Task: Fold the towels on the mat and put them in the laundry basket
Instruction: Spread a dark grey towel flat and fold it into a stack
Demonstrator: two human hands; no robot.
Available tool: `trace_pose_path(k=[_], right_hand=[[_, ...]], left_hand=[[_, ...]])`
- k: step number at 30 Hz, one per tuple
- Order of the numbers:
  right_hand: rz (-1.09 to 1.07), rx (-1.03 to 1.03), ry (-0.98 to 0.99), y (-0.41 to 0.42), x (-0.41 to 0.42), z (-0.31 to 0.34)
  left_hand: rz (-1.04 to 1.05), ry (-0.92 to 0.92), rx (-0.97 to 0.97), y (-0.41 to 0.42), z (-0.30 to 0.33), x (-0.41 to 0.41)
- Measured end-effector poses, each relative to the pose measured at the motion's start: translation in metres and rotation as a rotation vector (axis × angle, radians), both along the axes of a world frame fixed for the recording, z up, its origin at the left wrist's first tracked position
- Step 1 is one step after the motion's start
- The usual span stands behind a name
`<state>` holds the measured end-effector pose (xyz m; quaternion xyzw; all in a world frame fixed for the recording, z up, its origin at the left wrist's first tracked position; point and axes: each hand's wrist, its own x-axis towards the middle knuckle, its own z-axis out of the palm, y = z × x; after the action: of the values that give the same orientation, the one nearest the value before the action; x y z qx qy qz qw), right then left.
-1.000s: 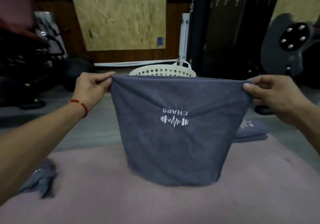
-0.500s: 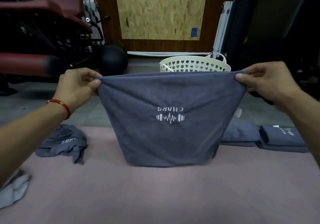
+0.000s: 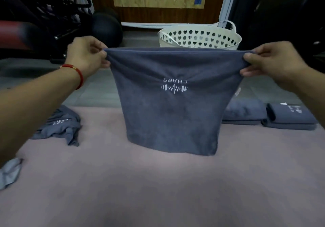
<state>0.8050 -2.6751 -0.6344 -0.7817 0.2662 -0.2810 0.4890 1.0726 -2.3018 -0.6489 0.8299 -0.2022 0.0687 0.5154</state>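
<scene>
Holding up a soft dark grey towel with a white logo, the left hand pinches one top corner and the right hand pinches the other. The towel hangs over the middle of the pink mat, and its bottom edge looks to touch the mat. The white plastic laundry basket with heart holes sits past the mat's far edge. Two folded grey towels lie by the far right edge, and a crumpled grey towel lies by the left edge. To fold well, keep the top edge tight and level, then lay it down flat so the corners match.
</scene>
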Motion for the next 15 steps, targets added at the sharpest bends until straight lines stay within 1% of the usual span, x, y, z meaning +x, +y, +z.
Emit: trace_pose_path(k=[3,5,7,9,11,13,15], right_hand=[[0.042,0.031,0.019,0.019,-0.023,-0.024],[0.04,0.097,0.026,0.035,-0.043,-0.062],[0.006,0.175,0.086,0.051,-0.067,-0.115],[-0.039,0.226,0.194,0.068,-0.09,-0.176],[-0.086,0.246,0.355,0.085,-0.11,-0.236],[-0.124,0.253,0.513,0.104,-0.125,-0.285],[-0.187,0.232,0.594,0.12,-0.135,-0.318]], left_hand=[[-0.091,0.075,-0.1,0.02,-0.031,-0.029],[-0.126,0.188,-0.114,0.042,-0.075,-0.055],[-0.132,0.335,-0.06,0.067,-0.133,-0.088],[-0.121,0.523,-0.019,0.094,-0.198,-0.119],[-0.08,0.691,0.068,0.115,-0.256,-0.144],[-0.055,0.77,0.149,0.126,-0.297,-0.162],[-0.017,0.788,0.109,0.127,-0.316,-0.171]])
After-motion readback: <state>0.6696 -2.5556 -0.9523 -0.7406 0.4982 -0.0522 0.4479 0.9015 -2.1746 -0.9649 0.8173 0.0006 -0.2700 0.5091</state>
